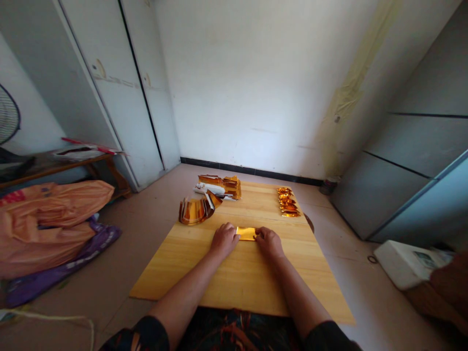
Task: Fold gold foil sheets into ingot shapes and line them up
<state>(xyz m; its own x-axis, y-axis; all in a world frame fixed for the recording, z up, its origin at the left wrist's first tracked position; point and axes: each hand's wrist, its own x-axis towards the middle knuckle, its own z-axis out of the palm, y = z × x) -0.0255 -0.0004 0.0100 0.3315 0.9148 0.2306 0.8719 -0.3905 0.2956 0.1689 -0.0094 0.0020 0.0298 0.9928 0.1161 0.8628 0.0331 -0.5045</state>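
A gold foil paper strip lies between the two hands, apparently mid-work and not yet shaped like the finished-looking pieces. The left hand pinches its left end, the right hand its right end, low over the wooden tabletop. Beyond the grip to the right, a row of crumpled-looking foil pieces seems to be the part done. Beyond it to the left, a curved foil sheet stack and a farther foil pile seem left to work, clearly the larger share.
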